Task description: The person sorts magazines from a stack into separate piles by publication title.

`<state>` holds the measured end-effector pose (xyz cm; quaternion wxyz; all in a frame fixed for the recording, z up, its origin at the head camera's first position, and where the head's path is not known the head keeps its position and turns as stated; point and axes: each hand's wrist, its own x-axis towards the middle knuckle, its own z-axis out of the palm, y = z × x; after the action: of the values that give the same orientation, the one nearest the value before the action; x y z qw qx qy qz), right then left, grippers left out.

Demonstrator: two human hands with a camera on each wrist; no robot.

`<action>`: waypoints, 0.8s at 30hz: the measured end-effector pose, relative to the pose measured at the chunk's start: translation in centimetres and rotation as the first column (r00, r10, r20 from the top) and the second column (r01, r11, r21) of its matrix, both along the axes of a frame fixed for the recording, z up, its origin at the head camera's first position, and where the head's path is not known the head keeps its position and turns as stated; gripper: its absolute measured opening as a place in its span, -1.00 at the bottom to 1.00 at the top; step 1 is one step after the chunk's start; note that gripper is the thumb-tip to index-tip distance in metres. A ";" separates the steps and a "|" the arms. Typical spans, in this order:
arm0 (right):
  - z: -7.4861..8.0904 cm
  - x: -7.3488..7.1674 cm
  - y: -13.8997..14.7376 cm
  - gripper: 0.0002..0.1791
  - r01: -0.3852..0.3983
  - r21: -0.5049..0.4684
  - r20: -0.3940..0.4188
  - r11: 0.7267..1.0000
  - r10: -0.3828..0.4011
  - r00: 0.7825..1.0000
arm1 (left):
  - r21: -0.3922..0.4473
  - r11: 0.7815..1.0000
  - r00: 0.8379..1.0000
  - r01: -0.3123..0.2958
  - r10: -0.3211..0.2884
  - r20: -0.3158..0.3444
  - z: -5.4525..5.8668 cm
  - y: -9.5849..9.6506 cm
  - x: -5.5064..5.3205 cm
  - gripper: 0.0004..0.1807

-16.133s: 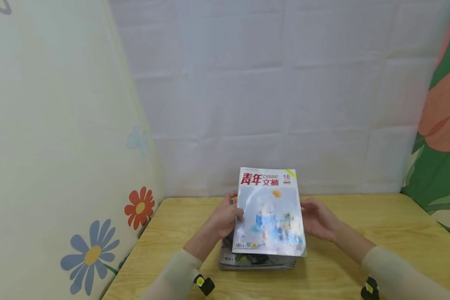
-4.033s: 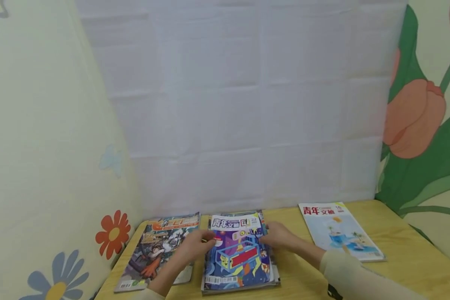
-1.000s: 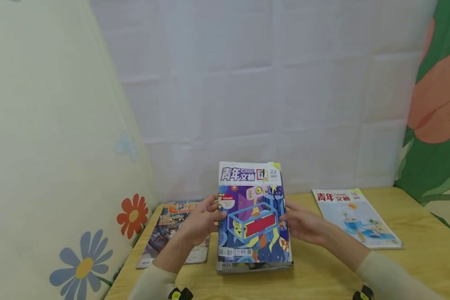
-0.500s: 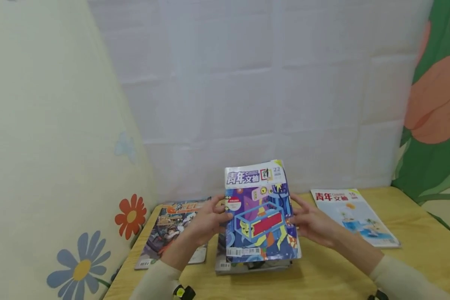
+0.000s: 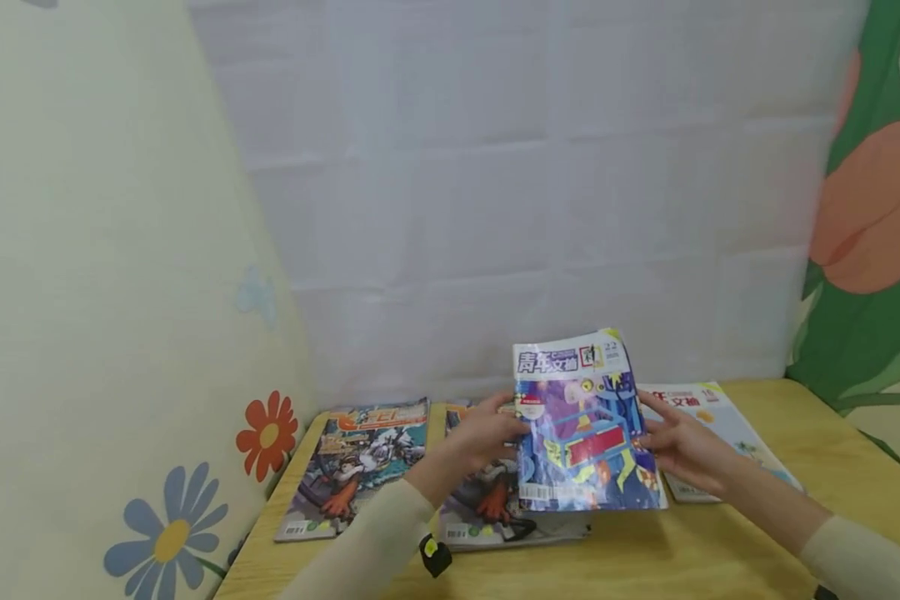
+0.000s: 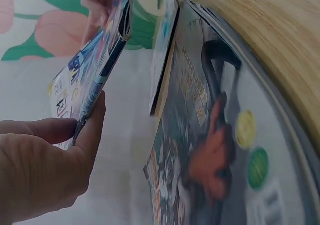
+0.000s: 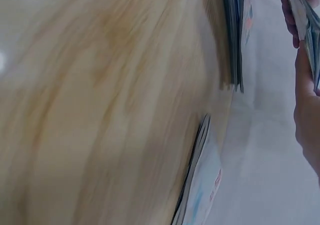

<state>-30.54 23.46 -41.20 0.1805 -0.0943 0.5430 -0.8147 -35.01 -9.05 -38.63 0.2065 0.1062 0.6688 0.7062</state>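
Note:
A purple-and-blue magazine point(image 5: 585, 425) with a white title band is held up off the table, tilted toward the camera. My left hand point(image 5: 487, 433) pinches its left edge; in the left wrist view the thumb of the left hand point(image 6: 50, 160) lies on the cover side and fingers are behind the spine. My right hand point(image 5: 682, 442) grips the opposite edge, at the border of the right wrist view. Below and left of the held magazine lies a stack of magazines point(image 5: 495, 508) with a dark comic cover, partly hidden by it and my left hand.
Another comic-cover magazine point(image 5: 367, 467) lies at the table's left. A white-and-blue magazine point(image 5: 742, 433) lies at the right, partly covered by my right hand and the held magazine. The wooden table point(image 5: 645, 558) ends at a white cloth backdrop point(image 5: 435, 208).
The purple magazine has come off the middle stack and moved right in both hands, uncovering the comic cover underneath. Earlier, the white-and-blue magazine was held over the stack; now it lies at the right.

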 end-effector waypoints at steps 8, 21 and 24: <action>-0.5 0.6 4.6 0.04 0.008 0.013 0.010 1.000 -0.008 1.000 | -0.072 0.997 0.999 0.032 -0.031 0.021 -0.9 3.6 0.1 -0.33; -1.6 -0.5 11.3 0.02 0.065 0.201 -0.039 0.977 -0.058 0.998 | 0.073 0.996 0.992 -0.043 0.034 0.122 -2.0 11.5 0.2 -0.28; -2.4 -0.7 12.6 0.01 0.059 0.242 -0.050 0.969 -0.048 0.998 | 0.079 0.993 0.988 -0.083 0.072 0.136 -2.6 13.2 0.2 -0.30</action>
<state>-31.25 36.02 -43.65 0.1567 -0.0745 0.6448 -0.7444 -34.83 4.18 -41.20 0.2182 0.0414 0.6269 0.7468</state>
